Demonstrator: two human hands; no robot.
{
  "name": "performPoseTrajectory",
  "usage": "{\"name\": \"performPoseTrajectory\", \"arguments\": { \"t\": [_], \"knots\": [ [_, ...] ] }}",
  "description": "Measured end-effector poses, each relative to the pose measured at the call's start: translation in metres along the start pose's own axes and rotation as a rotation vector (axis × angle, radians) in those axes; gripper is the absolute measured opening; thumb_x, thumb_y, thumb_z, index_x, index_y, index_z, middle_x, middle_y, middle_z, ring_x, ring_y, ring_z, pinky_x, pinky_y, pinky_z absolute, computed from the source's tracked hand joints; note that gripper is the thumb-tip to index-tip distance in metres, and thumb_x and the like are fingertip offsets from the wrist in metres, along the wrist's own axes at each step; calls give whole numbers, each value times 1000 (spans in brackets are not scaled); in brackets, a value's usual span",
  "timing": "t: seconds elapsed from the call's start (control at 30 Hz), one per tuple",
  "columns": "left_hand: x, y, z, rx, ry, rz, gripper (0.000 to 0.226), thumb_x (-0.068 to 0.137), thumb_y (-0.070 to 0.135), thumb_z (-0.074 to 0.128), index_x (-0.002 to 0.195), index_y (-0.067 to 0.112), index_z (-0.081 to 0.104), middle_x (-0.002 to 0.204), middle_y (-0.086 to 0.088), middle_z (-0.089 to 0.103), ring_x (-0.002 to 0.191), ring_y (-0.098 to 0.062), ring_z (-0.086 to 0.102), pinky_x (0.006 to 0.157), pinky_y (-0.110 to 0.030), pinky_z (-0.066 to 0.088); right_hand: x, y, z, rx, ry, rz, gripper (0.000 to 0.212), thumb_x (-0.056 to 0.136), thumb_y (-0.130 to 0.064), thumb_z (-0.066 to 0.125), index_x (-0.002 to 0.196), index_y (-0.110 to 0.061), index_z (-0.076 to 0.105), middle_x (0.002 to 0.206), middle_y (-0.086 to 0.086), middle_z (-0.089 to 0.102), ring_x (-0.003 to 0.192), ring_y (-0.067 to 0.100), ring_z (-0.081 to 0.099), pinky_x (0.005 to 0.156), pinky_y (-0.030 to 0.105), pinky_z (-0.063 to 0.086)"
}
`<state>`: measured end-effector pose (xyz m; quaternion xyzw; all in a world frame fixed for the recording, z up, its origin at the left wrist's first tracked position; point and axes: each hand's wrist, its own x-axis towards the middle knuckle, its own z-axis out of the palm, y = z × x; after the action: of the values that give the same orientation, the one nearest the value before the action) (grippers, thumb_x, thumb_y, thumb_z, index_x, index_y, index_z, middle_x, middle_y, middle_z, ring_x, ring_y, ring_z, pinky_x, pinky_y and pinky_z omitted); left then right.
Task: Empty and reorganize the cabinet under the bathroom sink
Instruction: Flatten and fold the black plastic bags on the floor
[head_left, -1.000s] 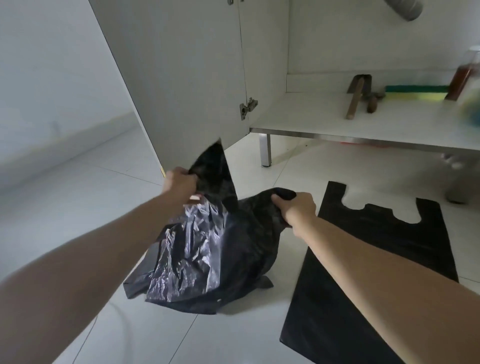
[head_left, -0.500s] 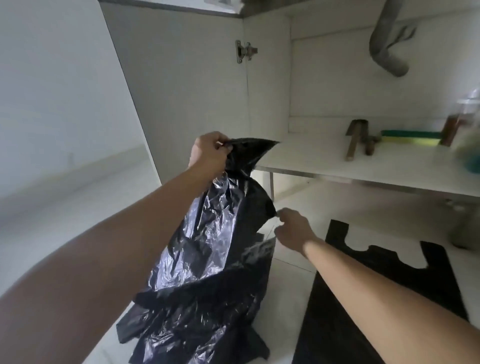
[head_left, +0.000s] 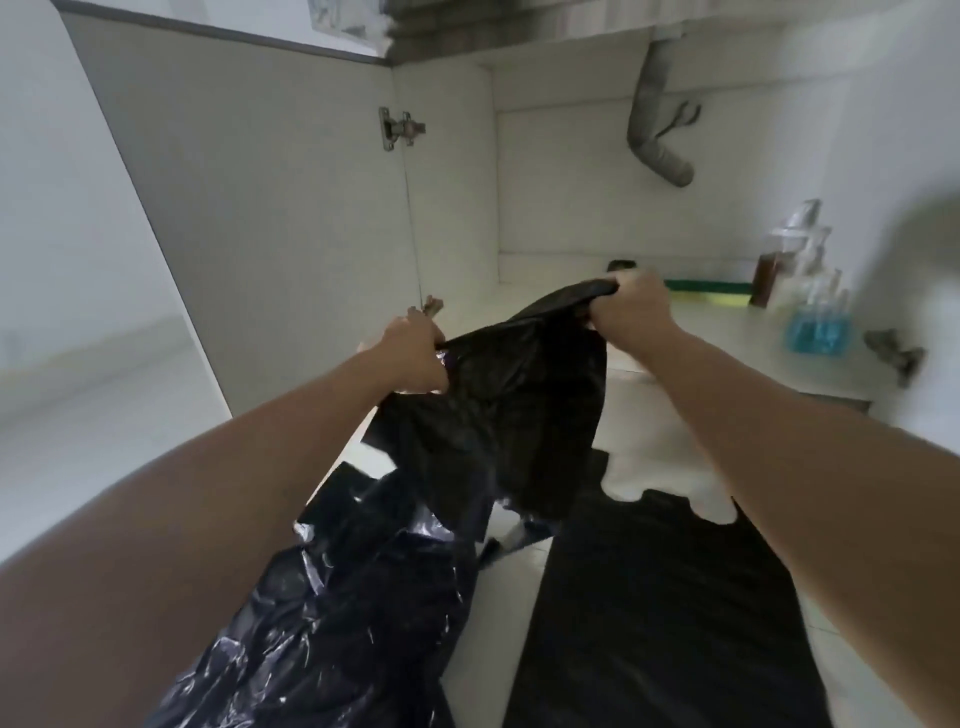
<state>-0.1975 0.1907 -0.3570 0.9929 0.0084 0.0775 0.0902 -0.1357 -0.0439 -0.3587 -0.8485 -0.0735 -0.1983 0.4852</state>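
The crumpled black bag is now hanging stretched in the air before the cabinet floor's front edge, the right hand having risen from low on the plastic to clamp a top corner, level with the left hand, which is gripping the other. That spread is suggesting flattening or folding, as with the flat bag lying on the floor tiles. The sponge, brown bottle and blue bottle are waiting along the cabinet floor's back right.

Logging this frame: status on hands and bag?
Left hand and right hand both gripping black bag, held up. Second bag flat on floor. Nothing blocking.
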Motion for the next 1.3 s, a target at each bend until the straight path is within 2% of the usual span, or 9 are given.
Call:
{"name": "performPoseTrajectory", "arguments": {
  "t": [0.1, 0.33, 0.47, 0.7, 0.8, 0.93, 1.07, 1.2, 1.3],
  "knots": [
    [10, 10, 7, -19, 98, -47, 18, 72, 19, 65, 90, 21, 60, 96, -8, 58, 95, -31, 59, 81, -38, 53, 11, 11, -38, 6, 163, -16, 12, 73, -12, 62, 69, -1, 66, 61, 11, 54, 63, 20, 50, 61, 35, 45],
    [17, 80, 0, -449, 744, 122, 20, 80, 4, 51, 94, 13, 63, 92, -6, 64, 83, -30, 57, 71, -37, 49, 12, 18, -140, 118, 434, -33, 17, 72, 2, 61, 79, -6, 75, 74, 3, 64, 70, 15, 57, 58, 34, 48],
    [26, 115, 13, -575, 742, 109, 22, 81, 6, 55, 94, 16, 69, 95, -4, 69, 86, -29, 61, 73, -35, 51, -6, 40, -181, 106, 472, -9, 26, 81, 5, 62, 95, -12, 76, 87, 4, 69, 79, 14, 64, 64, 15, 51],
    [54, 134, 25, -577, 640, 3, 24, 81, 11, 61, 94, 23, 77, 105, -5, 68, 98, -29, 62, 78, -34, 53, -12, 80, -217, 12, 450, 109, 7, 81, -3, 71, 81, -11, 72, 74, 3, 63, 75, 17, 58, 67, 31, 47],
    [44, 146, 17, -716, 784, 74, 33, 77, 9, 53, 95, 22, 78, 97, -4, 65, 90, -27, 62, 73, -27, 48, -13, 68, -226, 180, 541, 80, 15, 79, -1, 72, 75, -16, 74, 80, 2, 71, 79, 19, 68, 71, 29, 56],
    [6, 134, 41, -694, 974, 322, 28, 73, 8, 59, 89, 19, 79, 92, -5, 55, 90, -27, 49, 78, -28, 37, -56, 80, -223, 288, 639, 40, 8, 74, 2, 74, 82, -1, 73, 51, -13, 64, 48, 2, 59, 46, 17, 46],
    [-41, 98, 113, -538, 778, 438, 5, 74, 18, 74, 78, 19, 77, 98, 0, 61, 96, -26, 45, 81, -33, 30, -130, 139, -205, 255, 528, 183, 30, 68, 13, 69, 63, -16, 77, 46, -14, 55, 50, 6, 53, 56, 22, 46],
    [-76, 65, 187, -423, 329, 533, 20, 63, 14, 89, 68, 26, 74, 83, 17, 63, 88, -12, 47, 77, -34, 36, -180, 190, -192, 179, 328, 451, 5, 46, -6, 68, 48, -1, 66, 60, 3, 53, 68, 20, 56, 63, 37, 48],
    [-98, 48, 222, -301, -72, 552, 10, 70, 24, 81, 73, 31, 74, 77, 29, 53, 88, -2, 42, 82, -30, 34, -209, 210, -179, 249, 133, 693, 16, 70, 11, 60, 55, 4, 56, 58, 15, 60, 69, 29, 69, 58, 33, 58]
  ]
}}
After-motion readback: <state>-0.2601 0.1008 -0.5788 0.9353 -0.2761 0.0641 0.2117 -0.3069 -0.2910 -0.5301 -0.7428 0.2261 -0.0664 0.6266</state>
